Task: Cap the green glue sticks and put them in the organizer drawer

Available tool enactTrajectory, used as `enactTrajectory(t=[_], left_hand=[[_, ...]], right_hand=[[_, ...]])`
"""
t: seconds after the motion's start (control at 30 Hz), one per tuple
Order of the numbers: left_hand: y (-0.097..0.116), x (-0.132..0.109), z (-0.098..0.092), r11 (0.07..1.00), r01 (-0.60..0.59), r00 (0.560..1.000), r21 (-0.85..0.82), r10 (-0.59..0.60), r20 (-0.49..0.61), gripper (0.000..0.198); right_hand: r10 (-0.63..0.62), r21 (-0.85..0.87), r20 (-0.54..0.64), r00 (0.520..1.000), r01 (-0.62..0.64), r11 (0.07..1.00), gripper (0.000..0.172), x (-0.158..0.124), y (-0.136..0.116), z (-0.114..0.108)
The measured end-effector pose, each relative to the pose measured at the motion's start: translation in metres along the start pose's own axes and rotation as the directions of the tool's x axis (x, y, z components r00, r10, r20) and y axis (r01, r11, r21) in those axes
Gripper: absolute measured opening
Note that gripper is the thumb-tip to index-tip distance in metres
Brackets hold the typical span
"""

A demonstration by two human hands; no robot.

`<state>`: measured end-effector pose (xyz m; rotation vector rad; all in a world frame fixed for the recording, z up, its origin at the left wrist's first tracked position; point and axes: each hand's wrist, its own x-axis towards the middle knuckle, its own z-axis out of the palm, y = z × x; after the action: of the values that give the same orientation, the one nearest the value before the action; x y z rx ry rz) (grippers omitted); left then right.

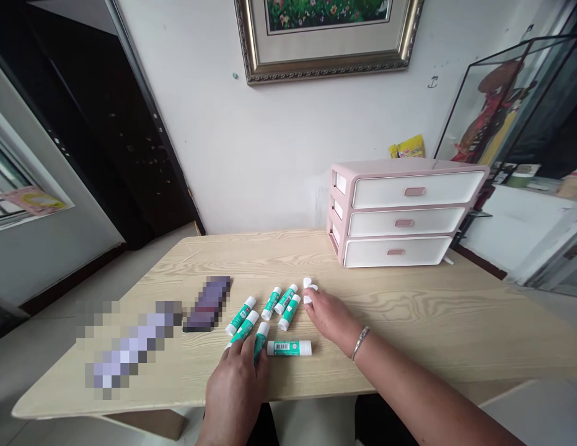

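Several green-and-white glue sticks (282,300) lie on a light wooden table (409,310). My left hand (235,387) rests at the near edge, its fingers closed around one glue stick (260,337), with another stick (244,326) just beside it. A single stick (289,347) lies flat between my hands. My right hand (329,316), with a bracelet on its wrist, has its fingertips pressed on a glue stick (309,284) at the far right of the group.
A pink-and-white three-drawer organiser (402,214) stands at the back right of the table, all drawers shut. A dark flat object (207,303) lies left of the sticks. A framed picture (325,37) hangs on the wall behind.
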<state>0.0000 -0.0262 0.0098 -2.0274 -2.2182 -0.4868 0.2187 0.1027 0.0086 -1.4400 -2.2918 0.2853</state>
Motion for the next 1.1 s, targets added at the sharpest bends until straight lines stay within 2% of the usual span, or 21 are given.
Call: enactTrajectory(t=[0.1, 0.2, 0.27, 0.4, 0.6, 0.73, 0.8, 0.9, 1.1], left_hand=[[0.005, 0.005, 0.001, 0.999, -0.049, 0.995, 0.008, 0.05, -0.086, 0.032], [0.022, 0.019, 0.001, 0.99, -0.137, 0.983, -0.025, 0.133, -0.123, 0.029], [0.038, 0.032, -0.001, 0.985, -0.172, 0.982, -0.016, 0.171, -0.076, 0.027], [0.062, 0.06, -0.002, 0.984, -0.166, 0.985, 0.056, 0.164, 0.044, 0.023], [0.07, 0.078, 0.009, 0.981, -0.166, 0.983, 0.097, 0.157, 0.1, 0.022], [0.073, 0.084, 0.01, 0.98, -0.164, 0.978, 0.114, 0.147, 0.146, 0.023], [0.075, 0.087, 0.007, 0.98, -0.166, 0.976, 0.111, 0.146, 0.164, 0.023], [0.077, 0.09, 0.002, 0.982, -0.166, 0.973, 0.089, 0.149, 0.174, 0.023], [0.07, 0.078, -0.005, 0.989, -0.149, 0.977, -0.006, 0.148, 0.154, 0.026]], right_hand=[[0.008, 0.013, -0.013, 1.0, -0.008, 1.0, 0.02, 0.001, 0.005, 0.005], [0.034, 0.048, -0.042, 0.999, -0.032, 0.998, 0.018, -0.001, 0.005, 0.007], [0.066, 0.076, -0.075, 0.995, -0.06, 0.995, 0.019, -0.004, 0.003, 0.005], [0.109, 0.133, -0.146, 0.983, -0.09, 0.987, 0.019, -0.011, 0.001, 0.0], [0.139, 0.223, -0.21, 0.968, -0.091, 0.971, 0.018, -0.02, 0.003, -0.004], [0.152, 0.294, -0.213, 0.965, -0.085, 0.952, 0.02, -0.02, 0.003, -0.004], [0.187, 0.432, -0.197, 0.962, -0.086, 0.898, 0.019, -0.019, 0.004, -0.002], [0.244, 0.667, -0.146, 0.959, -0.087, 0.74, 0.021, -0.016, 0.006, 0.003], [0.275, 0.834, -0.06, 0.96, -0.103, 0.542, 0.035, -0.011, 0.009, 0.003]])
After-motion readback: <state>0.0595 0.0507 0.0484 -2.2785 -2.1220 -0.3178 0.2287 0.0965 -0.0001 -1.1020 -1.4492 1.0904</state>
